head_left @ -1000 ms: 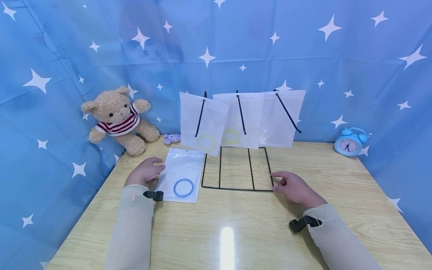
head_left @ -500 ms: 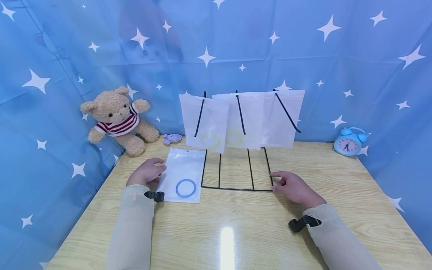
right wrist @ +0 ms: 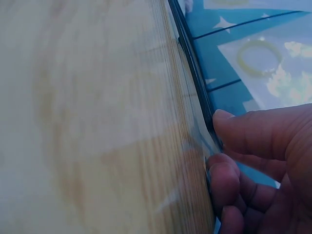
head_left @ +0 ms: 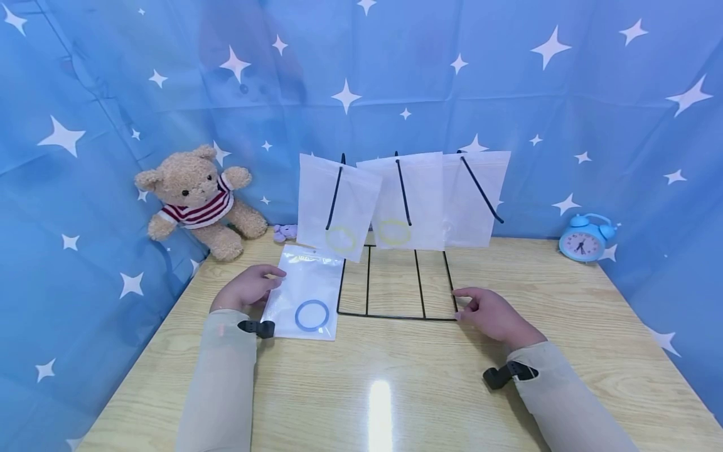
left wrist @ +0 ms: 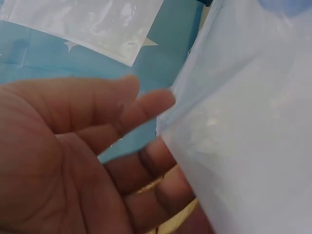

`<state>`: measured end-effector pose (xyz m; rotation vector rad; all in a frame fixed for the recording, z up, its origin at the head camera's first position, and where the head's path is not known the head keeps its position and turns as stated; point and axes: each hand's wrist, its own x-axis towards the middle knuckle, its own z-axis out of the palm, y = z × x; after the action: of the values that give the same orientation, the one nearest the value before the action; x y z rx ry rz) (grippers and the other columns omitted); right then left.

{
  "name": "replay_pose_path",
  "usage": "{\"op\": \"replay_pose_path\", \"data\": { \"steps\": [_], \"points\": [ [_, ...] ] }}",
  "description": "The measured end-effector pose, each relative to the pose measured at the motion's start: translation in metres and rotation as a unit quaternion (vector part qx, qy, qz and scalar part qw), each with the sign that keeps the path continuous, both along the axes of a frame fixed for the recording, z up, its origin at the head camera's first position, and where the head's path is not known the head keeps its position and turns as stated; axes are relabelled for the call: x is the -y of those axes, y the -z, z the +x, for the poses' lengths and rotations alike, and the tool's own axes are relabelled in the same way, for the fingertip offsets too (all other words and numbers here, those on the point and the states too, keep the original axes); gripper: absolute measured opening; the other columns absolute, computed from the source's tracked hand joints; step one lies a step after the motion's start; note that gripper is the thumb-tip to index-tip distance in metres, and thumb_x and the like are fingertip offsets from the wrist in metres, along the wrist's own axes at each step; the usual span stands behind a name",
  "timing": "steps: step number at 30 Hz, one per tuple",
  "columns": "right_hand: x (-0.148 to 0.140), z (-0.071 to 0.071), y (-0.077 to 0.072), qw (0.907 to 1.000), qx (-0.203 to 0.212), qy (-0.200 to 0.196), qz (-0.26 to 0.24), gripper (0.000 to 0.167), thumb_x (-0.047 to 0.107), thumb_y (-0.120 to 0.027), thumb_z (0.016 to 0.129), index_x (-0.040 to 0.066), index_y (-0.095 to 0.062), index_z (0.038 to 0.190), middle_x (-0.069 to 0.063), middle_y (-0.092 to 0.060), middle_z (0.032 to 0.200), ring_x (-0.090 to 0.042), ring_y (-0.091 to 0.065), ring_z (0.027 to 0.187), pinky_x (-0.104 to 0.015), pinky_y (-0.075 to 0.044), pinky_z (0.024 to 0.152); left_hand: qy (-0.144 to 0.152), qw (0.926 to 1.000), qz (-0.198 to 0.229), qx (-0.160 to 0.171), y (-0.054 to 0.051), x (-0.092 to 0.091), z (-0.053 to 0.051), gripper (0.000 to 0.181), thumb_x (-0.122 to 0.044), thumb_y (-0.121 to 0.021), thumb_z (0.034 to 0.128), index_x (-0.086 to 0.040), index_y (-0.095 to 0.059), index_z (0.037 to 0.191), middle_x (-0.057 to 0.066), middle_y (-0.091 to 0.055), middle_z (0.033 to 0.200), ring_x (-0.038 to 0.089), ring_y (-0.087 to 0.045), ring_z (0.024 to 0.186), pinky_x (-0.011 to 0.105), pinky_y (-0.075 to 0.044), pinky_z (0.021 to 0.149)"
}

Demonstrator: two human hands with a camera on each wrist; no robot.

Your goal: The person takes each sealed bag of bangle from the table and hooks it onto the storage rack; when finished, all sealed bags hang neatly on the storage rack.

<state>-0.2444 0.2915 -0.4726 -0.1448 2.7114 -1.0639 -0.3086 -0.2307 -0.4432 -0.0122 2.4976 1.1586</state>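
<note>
A white plastic zip bag (head_left: 307, 276) with a blue ring (head_left: 312, 315) in or on it is at the left of a black wire rack (head_left: 398, 317). My left hand (head_left: 248, 287) is at this bag's left edge. In the left wrist view, the thumb (left wrist: 122, 90) stands apart from the bag, the index fingertip touches its edge, and other fingertips are hidden behind it. My right hand (head_left: 491, 314) pinches the right side of the rack's base wire between thumb and index finger. Three white bags hang from the rack's pegs, the left (head_left: 333, 207) and middle (head_left: 401, 207) ones with yellow rings.
At the back left a teddy bear (head_left: 194, 194) leans on the starry blue curtain (head_left: 361, 50), with a small purple toy (head_left: 284, 233) to its right. A blue alarm clock (head_left: 584, 242) stands at the right. Everything is on a wooden table (head_left: 339, 389).
The blue-ring bag has shifted slightly to the right, and my left fingers have moved a little further over its edge. The hanging bags have swayed. My right hand has stayed put.
</note>
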Motion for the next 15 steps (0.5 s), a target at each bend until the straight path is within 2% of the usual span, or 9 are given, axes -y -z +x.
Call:
{"op": "replay_pose_path", "data": {
  "steps": [4,8,13,15],
  "points": [
    [0.0002,0.0004,0.0004,1.0,-0.004,0.001,0.004,0.055,0.018,-0.072,0.101,0.004,-0.055,0.151,-0.008,-0.066,0.094,-0.022,-0.057,0.08,-0.036,-0.045,0.067,0.044,0.9988,-0.004,-0.02,0.0001,-0.0011,-0.0005,0.038,-0.015,-0.051,0.1072,-0.007,-0.064,0.142,0.024,-0.044,0.16,0.042,-0.044,0.144,0.064,-0.038,0.118],
    [0.0002,0.0003,0.0005,1.0,-0.005,0.0,0.006,0.055,0.018,-0.072,0.101,0.004,-0.055,0.151,-0.007,-0.066,0.094,-0.022,-0.057,0.079,-0.035,-0.045,0.066,0.07,0.9969,0.004,-0.034,0.0003,-0.0025,-0.0013,0.037,-0.012,-0.052,0.1056,-0.007,-0.067,0.139,0.024,-0.044,0.16,0.043,-0.041,0.147,0.063,-0.038,0.119],
    [0.0002,0.0,0.0004,1.0,-0.004,-0.001,0.004,0.055,0.018,-0.072,0.101,0.004,-0.055,0.151,-0.007,-0.066,0.093,-0.023,-0.056,0.078,-0.036,-0.044,0.065,0.065,0.9966,-0.004,-0.051,-0.0003,-0.0013,-0.0013,0.04,-0.007,-0.05,0.1038,-0.008,-0.067,0.14,0.024,-0.044,0.161,0.041,-0.04,0.148,0.063,-0.037,0.119],
    [0.0001,0.0,0.0004,1.0,-0.004,-0.001,0.004,0.055,0.018,-0.071,0.101,0.004,-0.055,0.152,-0.007,-0.065,0.093,-0.023,-0.056,0.078,-0.036,-0.044,0.065,0.054,0.9969,0.002,-0.058,-0.0012,-0.0003,-0.0015,0.042,-0.005,-0.048,0.1032,-0.008,-0.066,0.141,0.023,-0.043,0.162,0.04,-0.04,0.146,0.063,-0.036,0.12]
  ]
}}
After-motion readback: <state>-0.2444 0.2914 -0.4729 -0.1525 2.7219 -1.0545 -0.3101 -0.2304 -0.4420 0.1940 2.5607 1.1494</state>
